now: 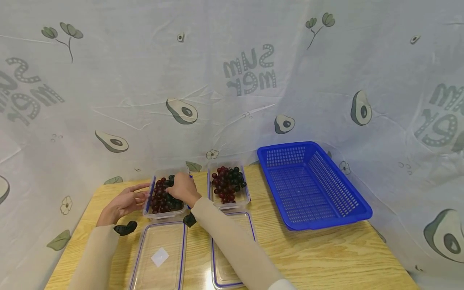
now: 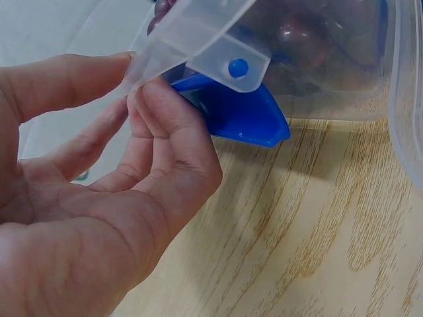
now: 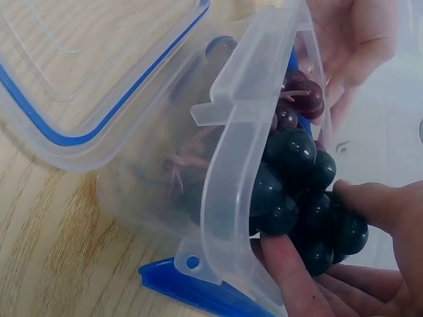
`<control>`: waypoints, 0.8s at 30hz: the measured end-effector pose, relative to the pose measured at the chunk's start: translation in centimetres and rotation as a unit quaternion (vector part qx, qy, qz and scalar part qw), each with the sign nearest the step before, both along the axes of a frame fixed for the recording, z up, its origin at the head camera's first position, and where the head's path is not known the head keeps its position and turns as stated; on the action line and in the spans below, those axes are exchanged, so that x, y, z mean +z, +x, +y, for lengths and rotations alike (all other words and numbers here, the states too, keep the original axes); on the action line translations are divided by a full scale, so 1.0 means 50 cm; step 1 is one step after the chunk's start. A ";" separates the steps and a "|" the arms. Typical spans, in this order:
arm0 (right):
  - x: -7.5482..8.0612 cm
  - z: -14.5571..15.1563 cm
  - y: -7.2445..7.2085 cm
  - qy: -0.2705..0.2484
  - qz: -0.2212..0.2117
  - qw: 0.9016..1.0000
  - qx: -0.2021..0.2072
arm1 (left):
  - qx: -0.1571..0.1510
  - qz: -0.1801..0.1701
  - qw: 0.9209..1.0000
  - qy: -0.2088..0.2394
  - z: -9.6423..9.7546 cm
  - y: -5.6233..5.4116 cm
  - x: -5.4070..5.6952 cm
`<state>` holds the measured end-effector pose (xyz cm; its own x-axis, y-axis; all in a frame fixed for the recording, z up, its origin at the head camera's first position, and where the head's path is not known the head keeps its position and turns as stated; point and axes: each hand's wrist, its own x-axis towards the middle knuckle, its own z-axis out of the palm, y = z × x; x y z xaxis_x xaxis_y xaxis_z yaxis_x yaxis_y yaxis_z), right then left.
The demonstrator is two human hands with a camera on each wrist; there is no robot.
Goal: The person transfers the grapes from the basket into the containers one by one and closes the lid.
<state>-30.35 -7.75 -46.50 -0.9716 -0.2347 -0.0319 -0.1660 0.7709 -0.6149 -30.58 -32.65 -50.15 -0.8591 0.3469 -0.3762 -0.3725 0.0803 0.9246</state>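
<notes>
My left hand is at the left side of a clear plastic container, thumb and fingers pinching its rim beside a blue clip. Inside lie dark red grapes and a bunch of blackish-green grapes. From above, my right hand grips that dark green bunch at the container's right side. In the right wrist view, the thumb and fingers are around the grapes, which bulge above the rim. Another blue clip hangs folded down on this side.
To the right stands a second clear container with red grapes and dark green grapes. Two blue-edged clear lids lie in front, the left lid bearing a white label. A blue basket sits farther right, near the patterned curtain.
</notes>
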 end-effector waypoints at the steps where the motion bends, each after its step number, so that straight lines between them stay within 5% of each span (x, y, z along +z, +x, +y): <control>1: -0.001 0.000 0.001 0.001 0.004 1.000 0.005 | 0.000 -0.001 1.000 0.000 0.001 0.001 0.000; 19: 0.027 0.031 0.009 -0.003 0.056 0.998 0.038 | 0.004 -0.002 1.000 0.005 -0.001 0.002 -0.003; 24: 0.041 0.050 0.024 -0.052 0.068 0.995 0.045 | 0.002 0.037 0.997 -0.073 -0.003 0.014 -0.002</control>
<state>-29.16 -5.26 -44.46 -0.9404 -0.3153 0.1270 -0.3178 0.6827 -0.6580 -29.88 -32.81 -50.23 -0.8879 0.2892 -0.3578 -0.3039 0.2150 0.9281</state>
